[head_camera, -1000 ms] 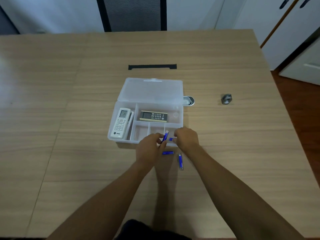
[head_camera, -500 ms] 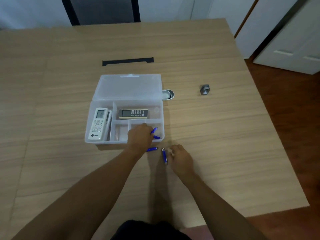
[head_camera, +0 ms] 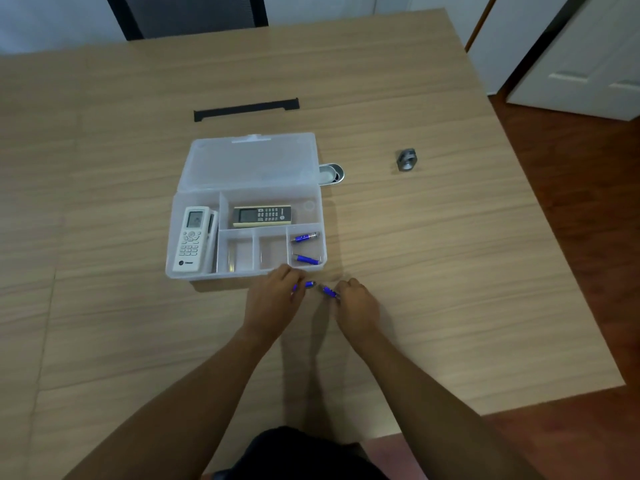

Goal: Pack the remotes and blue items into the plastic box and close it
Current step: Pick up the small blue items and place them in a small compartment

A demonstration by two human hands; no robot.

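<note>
The clear plastic box (head_camera: 180, 233) lies on the wooden table with its lid (head_camera: 252, 161) folded back. A white remote (head_camera: 192, 239) fills the left compartment and a beige remote (head_camera: 262, 216) lies in the upper one. Two small blue items (head_camera: 304, 237) (head_camera: 305, 259) rest in the front right compartment. Just in front of the box, my left hand (head_camera: 273, 299) pinches a blue item (head_camera: 308, 285), and my right hand (head_camera: 356, 304) pinches another blue item (head_camera: 329, 292).
A grey metal fitting (head_camera: 406, 160) sits to the right of the box. A silver oval cable port (head_camera: 332, 173) shows behind the lid, and a black strip (head_camera: 246, 109) lies further back. The table's right edge drops to a red-brown floor. A chair stands beyond the far edge.
My left hand left two blue items in the front right compartment and came back in front of the box. Both hands now each grip one of the blue items that lay on the table.
</note>
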